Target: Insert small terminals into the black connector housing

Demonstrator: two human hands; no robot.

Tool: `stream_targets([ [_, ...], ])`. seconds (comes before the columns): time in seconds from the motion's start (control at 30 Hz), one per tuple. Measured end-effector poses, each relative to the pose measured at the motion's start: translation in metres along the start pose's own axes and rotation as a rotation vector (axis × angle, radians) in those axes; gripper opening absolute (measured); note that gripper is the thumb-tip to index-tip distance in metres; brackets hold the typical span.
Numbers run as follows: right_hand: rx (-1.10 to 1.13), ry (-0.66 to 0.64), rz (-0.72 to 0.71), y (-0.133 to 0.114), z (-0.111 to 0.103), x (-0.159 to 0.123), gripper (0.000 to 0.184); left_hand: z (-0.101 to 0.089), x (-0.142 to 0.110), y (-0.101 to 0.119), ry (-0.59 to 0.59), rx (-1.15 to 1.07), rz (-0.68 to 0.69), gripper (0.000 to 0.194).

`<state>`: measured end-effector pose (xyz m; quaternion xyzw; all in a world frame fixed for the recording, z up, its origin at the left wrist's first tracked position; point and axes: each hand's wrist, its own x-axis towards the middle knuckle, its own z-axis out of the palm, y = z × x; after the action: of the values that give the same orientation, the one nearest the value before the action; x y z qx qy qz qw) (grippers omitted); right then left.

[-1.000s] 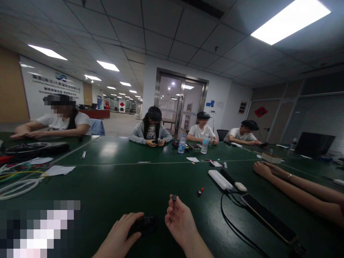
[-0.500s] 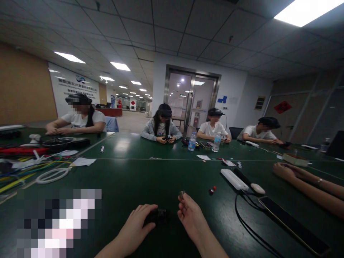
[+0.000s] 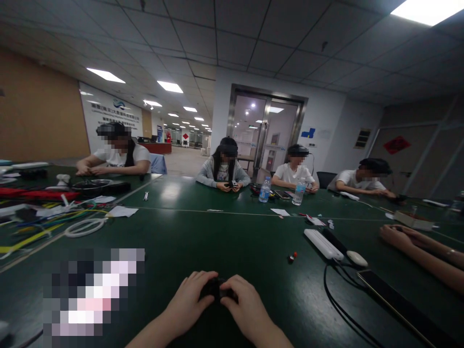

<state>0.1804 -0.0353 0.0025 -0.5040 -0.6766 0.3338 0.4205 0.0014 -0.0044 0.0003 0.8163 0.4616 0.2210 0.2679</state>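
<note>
The left hand (image 3: 194, 295) grips a small black device (image 3: 214, 288) at the near side of the tabletop (image 3: 203, 246); the right hand (image 3: 244, 302) is closed on its right end. A smartphone (image 3: 395, 302) lies toward the right edge. Ahead, green surface extends to a lengthwise seam (image 3: 188, 211). Beyond this, two water bottles (image 3: 264, 191) stand near the far edge.

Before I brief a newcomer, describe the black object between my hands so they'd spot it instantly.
On the green table, go to bottom centre, where your left hand and right hand nearly meet. Between them is the small black object, unlike the long dark device lying untouched at right.
</note>
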Motion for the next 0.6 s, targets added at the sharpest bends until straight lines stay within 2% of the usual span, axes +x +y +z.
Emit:
stream_targets([
  [0.17,-0.073,-0.04,0.01,-0.0015,0.0004,-0.0017,0.022,-0.0006,-0.0019,-0.0009,-0.005,-0.013,-0.007,0.043],
  [0.43,-0.069,-0.026,-0.016,0.0006,0.0024,-0.0027,0.023,-0.0015,0.0002,0.0007,-0.025,-0.003,-0.014,0.042],
  [0.6,-0.18,-0.042,0.005,-0.0003,0.0029,-0.0022,0.02,0.0007,0.0008,0.0002,-0.013,-0.005,-0.023,0.042],
])
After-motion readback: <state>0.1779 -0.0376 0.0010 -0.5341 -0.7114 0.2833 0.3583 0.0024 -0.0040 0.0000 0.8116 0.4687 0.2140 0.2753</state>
